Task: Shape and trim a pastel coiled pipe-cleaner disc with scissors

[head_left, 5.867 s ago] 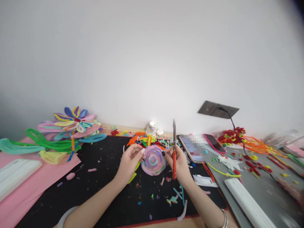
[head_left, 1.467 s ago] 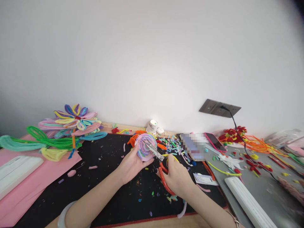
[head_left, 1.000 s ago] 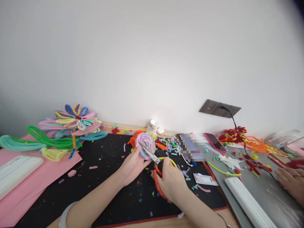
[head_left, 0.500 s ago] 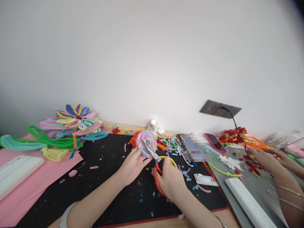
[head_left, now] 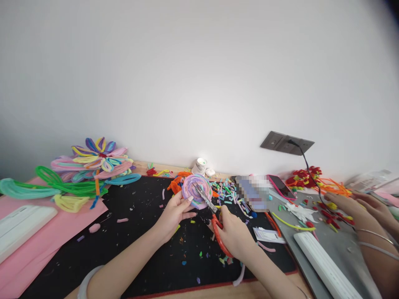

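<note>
Over black mat (head_left: 140,257), left hand (head_left: 173,216) palm-up.

Craft worktop (head_left: 212,293), room type unclear | far edge: plain wall (head_left: 187,83), socket plate (head_left: 276,142) | centre: scissors (head_left: 205,197), fuzzy-stem clippings (head_left: 225,190) on black mat (head_left: 134,249) | left: fuzzy-stem flower (head_left: 101,157) | right edge: another person's hands (head_left: 347,207)

The black rectangular fabric mat (head_left: 140,257) has the multicoloured fuzzy-stemmed flower (head_left: 101,160) at its left, the small white paper cup (head_left: 200,167) behind it, and the long white plastic case (head_left: 327,265) to its right.
</note>
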`<state>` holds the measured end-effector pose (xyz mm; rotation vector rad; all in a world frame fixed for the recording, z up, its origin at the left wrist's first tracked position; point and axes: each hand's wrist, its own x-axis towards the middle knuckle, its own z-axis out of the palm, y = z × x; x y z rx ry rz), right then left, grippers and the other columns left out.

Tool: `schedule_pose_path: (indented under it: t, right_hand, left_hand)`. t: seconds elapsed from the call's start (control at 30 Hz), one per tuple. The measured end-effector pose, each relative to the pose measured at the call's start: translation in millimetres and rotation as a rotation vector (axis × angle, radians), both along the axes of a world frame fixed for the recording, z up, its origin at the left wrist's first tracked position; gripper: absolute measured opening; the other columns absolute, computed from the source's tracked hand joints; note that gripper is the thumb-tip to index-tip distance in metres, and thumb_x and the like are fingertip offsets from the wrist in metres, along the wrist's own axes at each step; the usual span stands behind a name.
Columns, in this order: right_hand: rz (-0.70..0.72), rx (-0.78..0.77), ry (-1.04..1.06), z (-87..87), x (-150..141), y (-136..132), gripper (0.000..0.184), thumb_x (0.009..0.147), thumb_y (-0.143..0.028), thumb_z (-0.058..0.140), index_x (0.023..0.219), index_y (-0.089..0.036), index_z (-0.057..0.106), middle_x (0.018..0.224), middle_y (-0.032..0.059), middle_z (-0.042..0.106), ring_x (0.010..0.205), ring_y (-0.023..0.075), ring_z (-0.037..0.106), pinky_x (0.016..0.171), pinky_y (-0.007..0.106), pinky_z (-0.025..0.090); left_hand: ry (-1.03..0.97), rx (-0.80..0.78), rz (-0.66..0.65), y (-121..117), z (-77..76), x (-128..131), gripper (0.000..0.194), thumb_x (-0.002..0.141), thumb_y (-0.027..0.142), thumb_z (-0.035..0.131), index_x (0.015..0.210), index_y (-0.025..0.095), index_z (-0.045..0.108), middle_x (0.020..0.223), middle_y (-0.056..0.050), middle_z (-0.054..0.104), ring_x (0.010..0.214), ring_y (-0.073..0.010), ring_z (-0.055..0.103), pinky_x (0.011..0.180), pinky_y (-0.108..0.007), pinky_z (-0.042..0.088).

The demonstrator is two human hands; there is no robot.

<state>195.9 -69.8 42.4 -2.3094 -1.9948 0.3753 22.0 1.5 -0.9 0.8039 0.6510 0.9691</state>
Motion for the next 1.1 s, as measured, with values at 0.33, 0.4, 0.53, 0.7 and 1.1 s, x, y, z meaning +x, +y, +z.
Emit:
schedule_pose_path:
  t: [0.33,0.4,0.53,0.7,1.1]
  right_hand:
    - [-0.025,0.157,-0.163,-9.5,-5,-2,0.027,0.087,-0.041,0.052,0.096,-0.017,0.045,0.081,0.0066,0.062,0.074,0.0254,0.065,0.054,0.027,0.028]
    - [-0.021,0.173,-0.161,-10.0,-7,-3,0.026,0.087,-0.04,0.052,0.095,-0.017,0.044,0.08,0.0064,0.062,0.074,0.025,0.065,0.054,0.026,0.029]
    - [-0.014,0.182,-0.165,-8.4,-9,-2,0.022,0.088,-0.037,0.05,0.095,-0.016,0.044,0.083,0.0075,0.061,0.076,0.0255,0.065,0.055,0.027,0.031]
    - [0.006,0.155,-0.216,-13.2,-11,2,0.027,0.087,-0.038,0.051,0.099,-0.014,0.046,0.085,0.0094,0.062,0.078,0.0285,0.067,0.056,0.029,0.036]
    - [0.037,0.098,-0.221,-10.3,-21,2,0.038,0.083,-0.047,0.057,0.099,-0.013,0.051,0.088,0.0127,0.064,0.077,0.03,0.067,0.06,0.032,0.045]
  left_hand:
    - [0.009,-0.007,0.044,-1,-0.3,2,0.032,0.079,0.029,0.072,0.107,0.018,0.061,0.104,-0.011,0.073,0.095,-0.0237,0.071,0.069,-0.025,0.056]
    - [0.016,-0.016,0.071,-1,0.4,2,0.032,0.079,0.028,0.071,0.108,0.018,0.061,0.106,-0.011,0.073,0.095,-0.0231,0.071,0.07,-0.024,0.056]
    - [0.02,-0.016,0.092,-1,0.7,2,0.033,0.08,0.028,0.07,0.11,0.018,0.06,0.106,-0.011,0.073,0.096,-0.0227,0.07,0.071,-0.024,0.056]
    - [0.045,0.013,0.062,-2,-3.2,2,0.035,0.079,0.03,0.071,0.11,0.018,0.06,0.105,-0.011,0.073,0.096,-0.0234,0.07,0.072,-0.026,0.056]
    - [0.057,0.051,0.098,-2,0.8,1,0.041,0.073,0.033,0.075,0.108,0.017,0.061,0.1,-0.011,0.074,0.095,-0.0258,0.07,0.076,-0.032,0.056]
